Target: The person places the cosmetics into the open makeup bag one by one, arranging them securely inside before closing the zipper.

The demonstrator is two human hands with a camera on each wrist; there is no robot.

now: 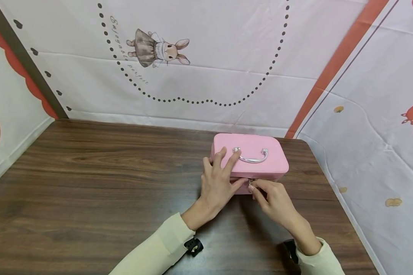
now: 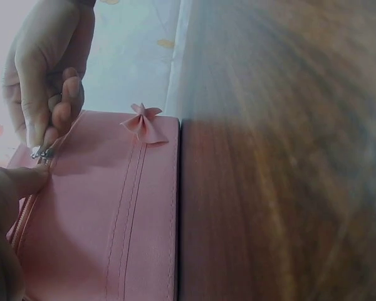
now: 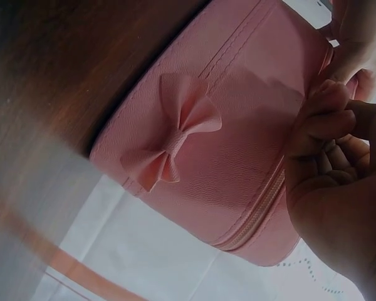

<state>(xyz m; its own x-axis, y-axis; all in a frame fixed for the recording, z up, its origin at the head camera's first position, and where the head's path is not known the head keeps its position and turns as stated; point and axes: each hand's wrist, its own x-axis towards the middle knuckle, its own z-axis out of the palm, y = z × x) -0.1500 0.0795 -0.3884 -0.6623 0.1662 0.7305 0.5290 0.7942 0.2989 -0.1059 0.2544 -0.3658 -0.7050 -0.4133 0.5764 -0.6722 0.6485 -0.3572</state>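
A pink cosmetic case [image 1: 275, 156] with a silver top handle [image 1: 252, 160] stands on the wooden table. My left hand [image 1: 216, 185] rests spread on its lid and left side, the thumb pressing the front just by the zipper. With thumb and forefinger, my right hand [image 1: 277, 200] pinches the metal zipper pull [image 2: 40, 152] at the middle of the front. The zipper track [image 3: 263, 204] runs along the case below the lid, and its teeth look closed on both sides of the pull. A pink bow [image 3: 175, 138] decorates the front face.
The dark wooden table [image 1: 89, 191] extends far to the left of the case. Behind it hangs a white printed cloth [image 1: 220, 49], with another cloth wall [image 1: 371, 160] close on the right. Black wrist straps [image 1: 194, 247] sit by both sleeves.
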